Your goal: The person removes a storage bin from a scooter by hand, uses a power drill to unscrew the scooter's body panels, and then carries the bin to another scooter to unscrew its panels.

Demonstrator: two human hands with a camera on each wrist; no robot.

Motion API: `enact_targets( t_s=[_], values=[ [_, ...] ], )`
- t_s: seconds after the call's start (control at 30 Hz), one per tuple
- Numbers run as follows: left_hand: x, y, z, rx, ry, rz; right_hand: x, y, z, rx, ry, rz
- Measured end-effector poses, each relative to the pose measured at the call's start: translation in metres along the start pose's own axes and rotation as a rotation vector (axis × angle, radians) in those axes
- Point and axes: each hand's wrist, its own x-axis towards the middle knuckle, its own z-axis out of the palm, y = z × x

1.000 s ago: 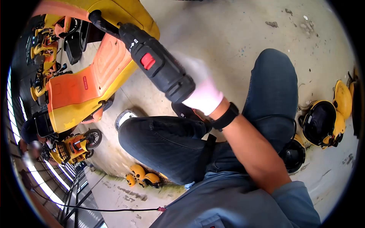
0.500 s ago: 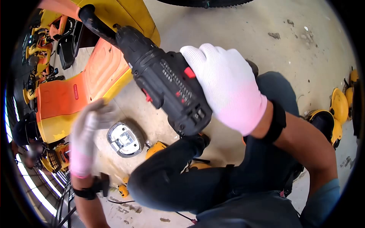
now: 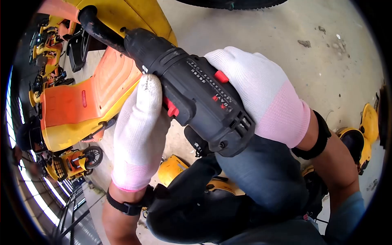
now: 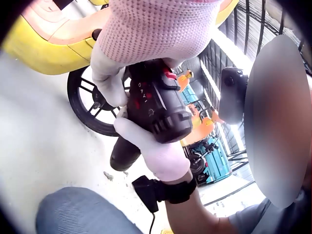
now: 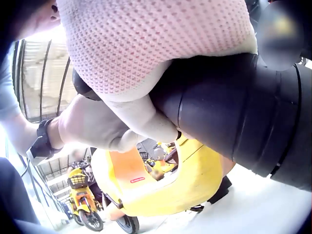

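Note:
A black cordless drill (image 3: 192, 83) with red switches is held up in front of the body. My right hand (image 3: 263, 90), in a white and pink knit glove, grips it from the far side; the handle is mostly hidden. On the near side, my gloved left hand (image 3: 141, 128) holds the drill body close behind its front end, thumb up beside a red switch. The left wrist view shows the left fingers (image 4: 107, 85) curled along the drill body. In the right wrist view, the left hand (image 5: 95, 124) lies just under the right. The drill's nose overlaps a black handlebar grip (image 3: 100, 30).
A yellow and orange scooter (image 3: 87, 104) stands at the left, more scooters beyond it. Yellow helmets (image 3: 369, 122) lie on the floor at right, another yellow helmet (image 3: 172, 169) near my legs. A black tyre (image 3: 232, 4) shows at the top edge.
My left hand came into view at the left, then moved right and up onto the drill. The right hand stays on the drill, which has turned from its earlier angle.

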Motion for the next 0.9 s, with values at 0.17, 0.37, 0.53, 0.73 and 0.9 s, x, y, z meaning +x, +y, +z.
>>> enact_targets(
  t_s=[0.17, 0.37, 0.53, 0.73, 0.9],
  values=[
    [-0.003, -0.005, 0.001, 0.337, 0.058, 0.048, -0.007, -0.003, 0.018, 0.127, 0.023, 0.061],
    [-0.014, -0.001, 0.007, 0.716, 0.105, 0.126, -0.014, -0.006, 0.028, 0.27, 0.022, 0.101],
    [-0.019, -0.001, 0.011, 1.023, 0.084, 0.183, -0.025, -0.003, 0.033, 0.308, 0.015, 0.112],
    [-0.017, -0.001, 0.011, 1.107, 0.09, 0.185, -0.022, 0.005, 0.034, 0.334, 0.081, 0.043],
    [-0.015, -0.003, 0.008, 0.722, 0.138, 0.151, -0.016, 0.005, 0.037, 0.384, 0.087, 0.022]
  ],
)
